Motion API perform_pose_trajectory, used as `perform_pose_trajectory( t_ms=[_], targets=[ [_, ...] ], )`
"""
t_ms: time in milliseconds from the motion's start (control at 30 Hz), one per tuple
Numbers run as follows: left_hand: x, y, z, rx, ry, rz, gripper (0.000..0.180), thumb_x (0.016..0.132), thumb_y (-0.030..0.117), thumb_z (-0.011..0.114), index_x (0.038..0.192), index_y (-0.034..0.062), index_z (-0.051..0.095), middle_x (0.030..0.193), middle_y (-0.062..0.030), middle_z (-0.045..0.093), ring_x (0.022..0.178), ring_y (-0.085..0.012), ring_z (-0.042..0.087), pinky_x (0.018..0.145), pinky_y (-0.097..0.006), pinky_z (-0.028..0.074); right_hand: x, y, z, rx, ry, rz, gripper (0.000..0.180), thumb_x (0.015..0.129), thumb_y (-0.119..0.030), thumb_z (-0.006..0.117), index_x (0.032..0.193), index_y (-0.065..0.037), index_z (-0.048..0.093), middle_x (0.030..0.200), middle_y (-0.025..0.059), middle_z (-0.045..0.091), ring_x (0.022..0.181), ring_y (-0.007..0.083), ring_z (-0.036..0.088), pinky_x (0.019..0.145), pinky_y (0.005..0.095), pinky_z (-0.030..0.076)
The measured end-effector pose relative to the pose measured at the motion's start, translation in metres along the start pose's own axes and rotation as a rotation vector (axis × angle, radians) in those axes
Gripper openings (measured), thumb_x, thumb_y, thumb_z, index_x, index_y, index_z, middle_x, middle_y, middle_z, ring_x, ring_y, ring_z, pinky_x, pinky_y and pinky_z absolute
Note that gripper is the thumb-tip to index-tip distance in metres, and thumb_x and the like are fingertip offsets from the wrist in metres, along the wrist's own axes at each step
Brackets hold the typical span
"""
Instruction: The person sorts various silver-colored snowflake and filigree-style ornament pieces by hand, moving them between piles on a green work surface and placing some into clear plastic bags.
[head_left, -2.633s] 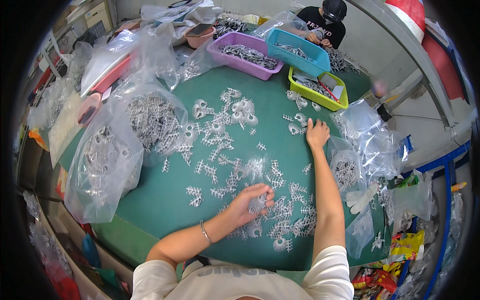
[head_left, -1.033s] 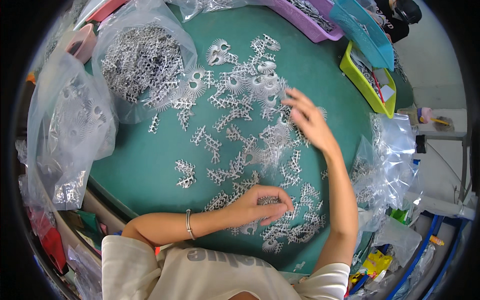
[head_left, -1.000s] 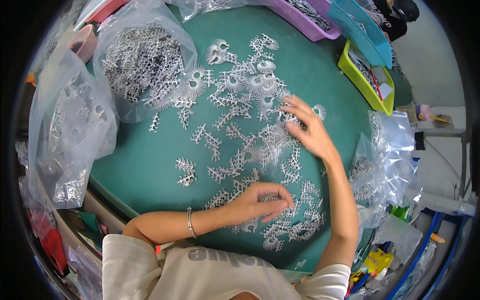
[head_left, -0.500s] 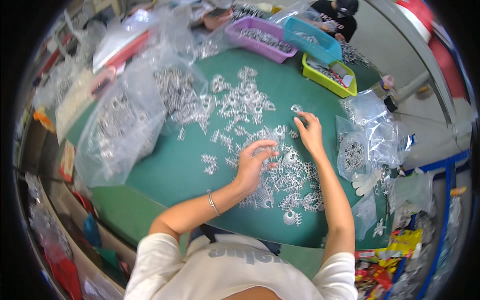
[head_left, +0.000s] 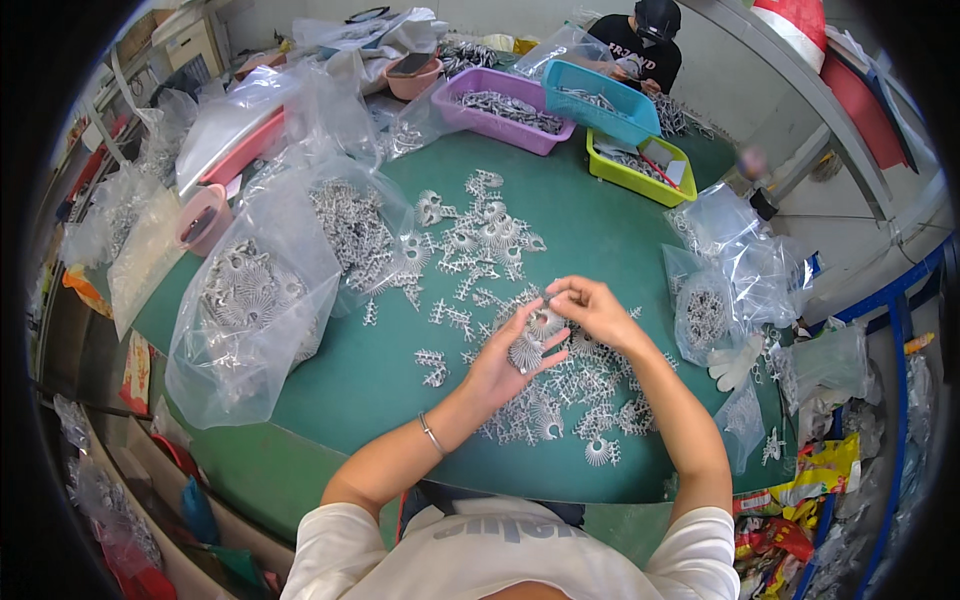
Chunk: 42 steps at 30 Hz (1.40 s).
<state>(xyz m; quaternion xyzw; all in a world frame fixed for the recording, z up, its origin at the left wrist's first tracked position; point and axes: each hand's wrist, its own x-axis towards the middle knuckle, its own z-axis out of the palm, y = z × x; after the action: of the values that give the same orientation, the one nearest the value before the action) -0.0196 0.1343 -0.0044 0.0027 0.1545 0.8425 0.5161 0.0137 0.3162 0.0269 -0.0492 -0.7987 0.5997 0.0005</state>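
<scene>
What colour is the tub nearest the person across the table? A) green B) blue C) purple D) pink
B: the blue tub sits right in front of the person across the table, between the purple tub and the green tub.

Metal parts (head_left: pixel 528 345) between the left hand (head_left: pixel 505 360) and right hand (head_left: pixel 592 310) are partly covered by fingers. Contents of the plastic bags (head_left: pixel 255 300) blur behind film.

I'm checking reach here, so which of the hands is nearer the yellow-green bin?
Right. The right hand sits mid-table, below and left of the yellow-green bin in the picture. The left hand lies lower and further left, so farther from it.
</scene>
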Motion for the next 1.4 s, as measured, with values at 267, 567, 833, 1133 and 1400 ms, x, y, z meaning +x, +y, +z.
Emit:
perform_pose_trajectory(
  t_ms=[267, 567, 833, 1133, 1400],
  targets=[
    [-0.004, 0.004, -0.016, -0.110, -0.019, -0.128, 0.034, 0.088, 0.012, 0.053, 0.121, 0.0069, 0.046, 0.100, -0.0097, 0.056, 0.092, -0.0215, 0.058, 0.077, -0.032, 0.053, 0.015, 0.055, -0.013, -0.973, 0.370, -0.217, 0.030, 0.075, -0.020, 0.068, 0.101, -0.007, 0.061, 0.117, 0.0078, 0.051, 0.112, 0.0267, 0.042, 0.090, 0.0409, 0.032],
    [-0.010, 0.001, 0.005, 0.056, 0.092, -0.032, 0.041, 0.089, 0.015, 0.051, 0.128, 0.0055, 0.041, 0.115, -0.0112, 0.054, 0.107, -0.0256, 0.055, 0.088, -0.038, 0.049, -0.012, 0.002, -0.007, 0.076, 0.357, 0.011, 0.018, 0.076, -0.006, 0.070, 0.085, -0.004, 0.055, 0.073, 0.0031, 0.062, 0.070, 0.0109, 0.059, 0.068, 0.0258, 0.043],
    [-0.007, 0.004, -0.006, 0.060, 0.016, -0.100, 0.035, 0.087, 0.012, 0.055, 0.121, 0.0045, 0.048, 0.104, -0.0099, 0.057, 0.097, -0.0221, 0.059, 0.076, -0.034, 0.055, -0.013, 0.015, 0.006, -0.657, 0.481, -0.024, 0.026, 0.077, -0.024, 0.067, 0.091, -0.003, 0.066, 0.110, 0.0141, 0.055, 0.106, 0.0295, 0.046, 0.092, 0.0419, 0.033],
    [-0.006, 0.030, 0.001, 0.424, 0.158, 0.261, 0.023, 0.085, 0.004, 0.054, 0.107, 0.0011, 0.055, 0.093, -0.0088, 0.059, 0.085, -0.0184, 0.061, 0.062, -0.030, 0.055, -0.021, 0.024, 0.034, -0.704, 0.373, -0.039, 0.031, 0.064, -0.013, 0.078, 0.084, -0.001, 0.056, 0.085, 0.0118, 0.059, 0.086, 0.0267, 0.056, 0.090, 0.0452, 0.035],
    [-0.009, 0.020, 0.008, 0.353, 0.094, -0.208, 0.041, 0.089, 0.028, 0.055, 0.123, 0.0062, 0.050, 0.101, -0.0102, 0.059, 0.095, -0.0222, 0.061, 0.070, -0.036, 0.056, -0.055, -0.009, 0.031, 0.320, 0.375, 0.112, 0.017, 0.082, -0.004, 0.064, 0.097, 0.001, 0.058, 0.077, 0.0003, 0.059, 0.070, 0.0058, 0.055, 0.063, 0.0186, 0.044]
  ],
)
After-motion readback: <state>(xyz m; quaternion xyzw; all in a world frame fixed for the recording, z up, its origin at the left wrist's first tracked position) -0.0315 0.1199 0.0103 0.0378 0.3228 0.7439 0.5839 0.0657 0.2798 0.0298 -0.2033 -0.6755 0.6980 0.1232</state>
